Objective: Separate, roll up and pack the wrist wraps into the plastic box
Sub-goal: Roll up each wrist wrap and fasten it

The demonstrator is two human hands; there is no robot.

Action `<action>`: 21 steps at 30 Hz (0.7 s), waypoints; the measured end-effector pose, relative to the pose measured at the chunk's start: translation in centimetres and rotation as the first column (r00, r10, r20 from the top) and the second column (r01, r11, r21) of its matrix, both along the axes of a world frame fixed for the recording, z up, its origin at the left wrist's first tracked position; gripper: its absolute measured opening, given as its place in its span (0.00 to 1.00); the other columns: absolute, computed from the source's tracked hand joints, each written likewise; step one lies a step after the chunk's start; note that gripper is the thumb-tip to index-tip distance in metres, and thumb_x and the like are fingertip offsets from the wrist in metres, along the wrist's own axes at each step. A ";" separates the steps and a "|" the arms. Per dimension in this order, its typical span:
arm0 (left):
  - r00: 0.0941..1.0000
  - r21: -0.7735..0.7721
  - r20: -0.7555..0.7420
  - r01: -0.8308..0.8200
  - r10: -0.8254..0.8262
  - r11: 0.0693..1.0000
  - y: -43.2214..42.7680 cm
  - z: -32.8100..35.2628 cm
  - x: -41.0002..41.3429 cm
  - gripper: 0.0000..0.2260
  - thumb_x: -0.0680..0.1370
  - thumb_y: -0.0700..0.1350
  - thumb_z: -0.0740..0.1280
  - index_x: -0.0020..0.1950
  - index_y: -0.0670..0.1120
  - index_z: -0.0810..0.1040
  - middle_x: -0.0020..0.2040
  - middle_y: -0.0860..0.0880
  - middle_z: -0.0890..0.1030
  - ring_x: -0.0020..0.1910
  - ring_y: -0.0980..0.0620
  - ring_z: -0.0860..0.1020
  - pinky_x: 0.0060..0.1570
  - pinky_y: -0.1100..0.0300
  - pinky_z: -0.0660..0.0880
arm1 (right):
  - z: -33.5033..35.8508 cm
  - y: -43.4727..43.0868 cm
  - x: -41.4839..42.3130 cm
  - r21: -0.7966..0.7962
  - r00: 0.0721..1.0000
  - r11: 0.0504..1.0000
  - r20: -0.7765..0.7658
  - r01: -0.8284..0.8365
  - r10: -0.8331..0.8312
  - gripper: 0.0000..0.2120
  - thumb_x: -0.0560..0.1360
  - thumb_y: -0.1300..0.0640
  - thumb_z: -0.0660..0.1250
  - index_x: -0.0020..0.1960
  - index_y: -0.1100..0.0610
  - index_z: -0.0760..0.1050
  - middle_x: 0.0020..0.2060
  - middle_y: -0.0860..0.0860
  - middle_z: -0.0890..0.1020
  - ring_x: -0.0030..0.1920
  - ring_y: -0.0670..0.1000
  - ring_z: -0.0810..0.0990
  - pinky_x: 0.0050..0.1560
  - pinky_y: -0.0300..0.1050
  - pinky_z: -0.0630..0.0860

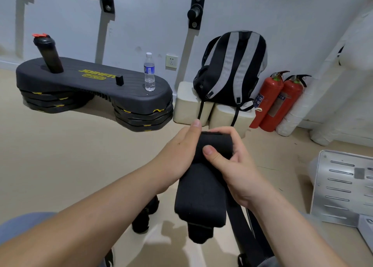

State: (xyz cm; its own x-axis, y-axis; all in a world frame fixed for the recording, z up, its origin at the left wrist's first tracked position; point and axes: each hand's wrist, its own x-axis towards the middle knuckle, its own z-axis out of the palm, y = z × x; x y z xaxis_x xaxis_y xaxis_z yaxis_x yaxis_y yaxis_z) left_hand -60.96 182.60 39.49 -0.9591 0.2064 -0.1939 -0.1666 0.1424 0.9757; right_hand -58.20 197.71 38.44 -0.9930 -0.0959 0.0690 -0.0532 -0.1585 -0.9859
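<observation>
The person holds a black wrist wrap (201, 196) in the air with both hands, in front of the backpack (232, 64) and nearer the camera. The wrap's top end is turned over into a thick roll. The right hand (236, 165) grips that roll, with its fingers curled over the top and its thumb pressed on the front face. The left hand (179, 147) holds the roll's other side; its thumb points up along the edge and its fingers are hidden behind the fabric. The unrolled part hangs down from the hands toward the person's lap, and a narrower dark strap trails lower still.

A second wrap (145, 216) lies on the floor (60, 155), well in front of the backpack and to its left, under the left forearm.

The backpack leans on the wall on top of 2 pale blocks (187, 105). Just right of it stand 2 red fire extinguishers (276, 101). To its left sits a black step platform (84, 80) carrying a water bottle (149, 72) and, farther left, a dark shaker bottle (48, 52). In front of the backpack and far to its right lies a slotted metal panel (341, 188).
</observation>
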 end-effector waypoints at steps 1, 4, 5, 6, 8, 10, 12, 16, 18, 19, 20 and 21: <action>1.000 0.004 -0.007 0.010 -0.010 1.000 0.0 0.1 0.0 0.25 0.83 0.70 0.52 0.65 0.59 0.80 0.61 0.56 0.84 0.62 0.57 0.81 0.67 0.51 0.77 | 0.0 0.1 -0.1 0.009 1.000 1.000 -0.016 0.013 -0.013 0.15 0.78 0.64 0.72 0.62 0.55 0.75 0.48 0.51 0.85 0.48 0.52 0.85 0.47 0.51 0.84; 0.997 0.033 0.064 0.039 -0.041 0.999 -0.1 0.3 -0.1 0.25 0.82 0.71 0.54 0.64 0.59 0.82 0.56 0.54 0.87 0.56 0.53 0.86 0.60 0.45 0.83 | 0.0 0.3 -0.3 0.067 0.999 0.998 -0.042 0.007 -0.005 0.17 0.80 0.71 0.69 0.61 0.52 0.77 0.50 0.51 0.86 0.50 0.52 0.85 0.49 0.54 0.85; 0.994 0.026 0.093 0.055 -0.058 0.998 -0.1 0.4 -0.1 0.26 0.81 0.72 0.54 0.64 0.59 0.82 0.55 0.53 0.88 0.54 0.52 0.87 0.58 0.44 0.84 | 0.0 0.3 -0.3 0.091 0.999 0.996 -0.046 -0.006 0.010 0.18 0.80 0.72 0.69 0.60 0.50 0.78 0.50 0.51 0.86 0.50 0.53 0.85 0.50 0.55 0.85; 0.990 0.013 0.118 0.073 -0.074 0.997 -0.3 0.4 -0.2 0.27 0.81 0.73 0.55 0.63 0.58 0.82 0.55 0.52 0.88 0.53 0.51 0.88 0.56 0.43 0.84 | -0.1 0.4 -0.3 0.114 0.999 0.993 -0.047 -0.016 0.022 0.19 0.80 0.72 0.69 0.59 0.49 0.78 0.51 0.51 0.85 0.51 0.53 0.84 0.52 0.56 0.85; 0.983 0.006 0.150 0.104 -0.104 0.995 -0.5 0.4 -0.4 0.27 0.81 0.72 0.56 0.63 0.55 0.82 0.54 0.51 0.89 0.51 0.49 0.88 0.55 0.44 0.85 | -0.1 0.5 -0.2 0.136 0.999 0.990 -0.030 -0.029 0.033 0.20 0.80 0.72 0.69 0.58 0.47 0.79 0.51 0.51 0.86 0.52 0.53 0.84 0.55 0.58 0.85; 0.980 0.050 0.167 0.099 -0.106 0.994 -0.7 0.1 -0.6 0.25 0.82 0.70 0.60 0.64 0.53 0.82 0.54 0.49 0.89 0.52 0.48 0.88 0.57 0.44 0.85 | -0.2 0.7 -0.2 0.137 0.999 0.989 0.013 -0.051 0.050 0.19 0.80 0.69 0.71 0.59 0.46 0.79 0.52 0.51 0.86 0.53 0.54 0.85 0.57 0.59 0.85; 0.985 0.109 0.161 0.046 -0.064 0.993 -0.6 -0.1 -0.6 0.23 0.83 0.65 0.62 0.64 0.49 0.81 0.55 0.47 0.88 0.54 0.48 0.88 0.60 0.44 0.83 | -0.2 0.7 -0.5 0.123 0.997 0.991 0.067 -0.050 0.042 0.17 0.78 0.59 0.74 0.63 0.43 0.77 0.55 0.50 0.86 0.55 0.52 0.86 0.57 0.55 0.84; 1.000 0.096 0.022 -0.003 0.001 0.995 -0.5 -0.1 -0.5 0.14 0.85 0.60 0.63 0.61 0.52 0.78 0.56 0.50 0.86 0.55 0.52 0.85 0.60 0.50 0.83 | 0.4 0.4 -1.0 0.089 0.981 0.996 0.193 0.016 -0.033 0.23 0.79 0.32 0.66 0.67 0.44 0.79 0.62 0.49 0.86 0.61 0.49 0.86 0.61 0.55 0.81; 0.988 0.004 -0.152 0.015 -0.014 1.000 -0.6 0.3 -0.2 0.09 0.86 0.57 0.63 0.61 0.54 0.75 0.53 0.53 0.84 0.52 0.55 0.84 0.53 0.57 0.83 | 0.9 0.5 -1.0 0.096 0.973 0.994 0.217 0.059 -0.079 0.24 0.82 0.33 0.60 0.64 0.48 0.83 0.57 0.49 0.88 0.58 0.50 0.87 0.56 0.51 0.82; 0.966 -0.054 -0.255 0.027 -0.040 0.998 -0.6 0.4 0.0 0.08 0.85 0.55 0.63 0.62 0.55 0.73 0.52 0.54 0.83 0.51 0.55 0.83 0.52 0.57 0.82 | 0.9 0.5 -1.0 0.115 0.974 0.989 0.198 0.092 -0.113 0.22 0.83 0.35 0.60 0.61 0.49 0.84 0.54 0.49 0.89 0.55 0.50 0.88 0.50 0.48 0.82; 0.938 -0.103 -0.338 0.044 -0.077 0.994 -0.6 0.2 0.2 0.08 0.85 0.55 0.64 0.63 0.57 0.72 0.52 0.54 0.83 0.52 0.55 0.83 0.52 0.55 0.82 | 0.8 0.5 -1.0 0.141 0.973 0.982 0.174 0.126 -0.150 0.19 0.83 0.37 0.62 0.59 0.49 0.84 0.52 0.49 0.89 0.54 0.50 0.88 0.47 0.46 0.82; 0.914 -0.129 -0.391 0.057 -0.103 0.990 -0.5 0.0 0.3 0.10 0.84 0.56 0.64 0.64 0.58 0.71 0.52 0.55 0.83 0.52 0.54 0.82 0.53 0.53 0.81 | 0.7 0.5 -1.0 0.163 0.973 0.975 0.152 0.150 -0.175 0.18 0.82 0.37 0.64 0.58 0.49 0.83 0.52 0.50 0.88 0.54 0.51 0.88 0.48 0.48 0.82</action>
State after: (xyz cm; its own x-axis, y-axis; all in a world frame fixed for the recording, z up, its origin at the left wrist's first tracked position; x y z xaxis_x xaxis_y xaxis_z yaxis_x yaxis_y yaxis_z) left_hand -60.62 182.13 39.49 -0.9430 0.2848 0.1720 0.2467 0.2520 0.9357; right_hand -59.19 198.23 39.12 -0.9926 0.0706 -0.0991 0.0985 -0.0118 -0.9951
